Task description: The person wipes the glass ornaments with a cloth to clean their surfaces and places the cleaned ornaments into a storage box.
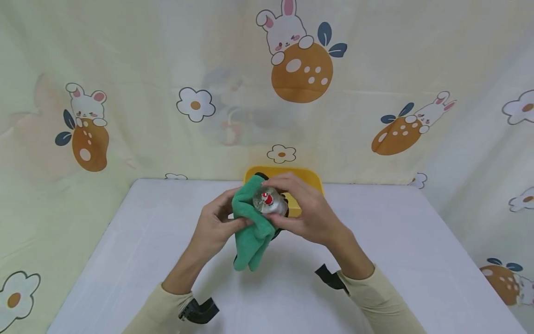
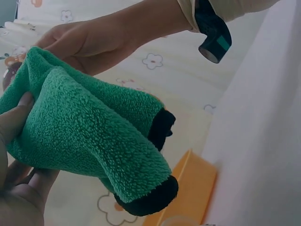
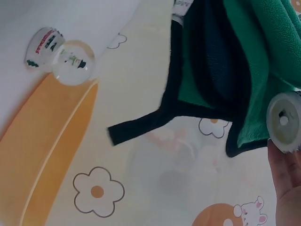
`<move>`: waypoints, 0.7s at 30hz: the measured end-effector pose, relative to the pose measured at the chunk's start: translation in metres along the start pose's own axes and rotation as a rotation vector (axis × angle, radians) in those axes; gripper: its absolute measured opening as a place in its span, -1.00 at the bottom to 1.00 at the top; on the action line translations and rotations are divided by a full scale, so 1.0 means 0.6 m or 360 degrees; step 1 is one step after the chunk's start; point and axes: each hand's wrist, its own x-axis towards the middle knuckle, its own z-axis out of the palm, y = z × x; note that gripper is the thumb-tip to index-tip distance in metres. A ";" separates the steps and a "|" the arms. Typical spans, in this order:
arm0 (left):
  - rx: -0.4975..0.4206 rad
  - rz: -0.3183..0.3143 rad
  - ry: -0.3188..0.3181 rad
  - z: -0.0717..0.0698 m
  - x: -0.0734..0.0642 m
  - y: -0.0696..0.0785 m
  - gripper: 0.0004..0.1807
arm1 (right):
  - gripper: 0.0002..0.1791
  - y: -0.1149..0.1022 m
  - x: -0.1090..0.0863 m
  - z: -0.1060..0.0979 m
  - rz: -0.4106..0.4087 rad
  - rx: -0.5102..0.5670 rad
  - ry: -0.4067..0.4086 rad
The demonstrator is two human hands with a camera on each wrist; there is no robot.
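Note:
A small snow globe (image 1: pixel 259 204) with a red and white figure inside is held up over the table, pinched by my right hand (image 1: pixel 310 211) between fingers and thumb. My left hand (image 1: pixel 214 225) grips a green terry cloth (image 1: pixel 250 246) with black edging, thumb on the near side and fingers behind. The cloth lies against the left side of the globe, its lower folds hanging. In the right wrist view the globe's pale round base (image 3: pixel 283 123) faces the camera, and a black loop (image 3: pixel 136 128) sticks out from the cloth.
A yellow bin (image 1: pixel 310 176) stands at the table's back edge behind my hands, partly covered by them. Close beside it in the right wrist view is a second snow globe (image 3: pixel 73 63), with a white base. A patterned curtain (image 1: pixel 146 130) hangs behind the white table (image 1: pixel 375 232).

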 end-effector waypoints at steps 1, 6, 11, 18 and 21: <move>-0.0013 -0.0007 -0.0008 0.001 0.000 -0.001 -0.37 | -0.43 -0.001 0.002 0.001 -0.0017 0.0018 0.0024; -0.0105 -0.0049 -0.0007 0.003 0.000 -0.003 -0.37 | -0.50 -0.005 0.006 0.008 -0.0089 0.0029 0.0141; -0.0102 -0.0050 0.0065 0.001 0.002 -0.004 -0.38 | -0.49 -0.002 0.001 0.006 -0.0097 -0.0104 0.0094; 0.0015 -0.0035 0.0195 -0.001 0.002 -0.005 -0.39 | -0.31 -0.008 -0.005 -0.012 -0.0202 -0.0731 -0.0183; 0.0007 -0.0027 0.0205 -0.001 0.002 -0.005 -0.39 | -0.31 -0.015 -0.005 -0.015 -0.0282 -0.0857 -0.0218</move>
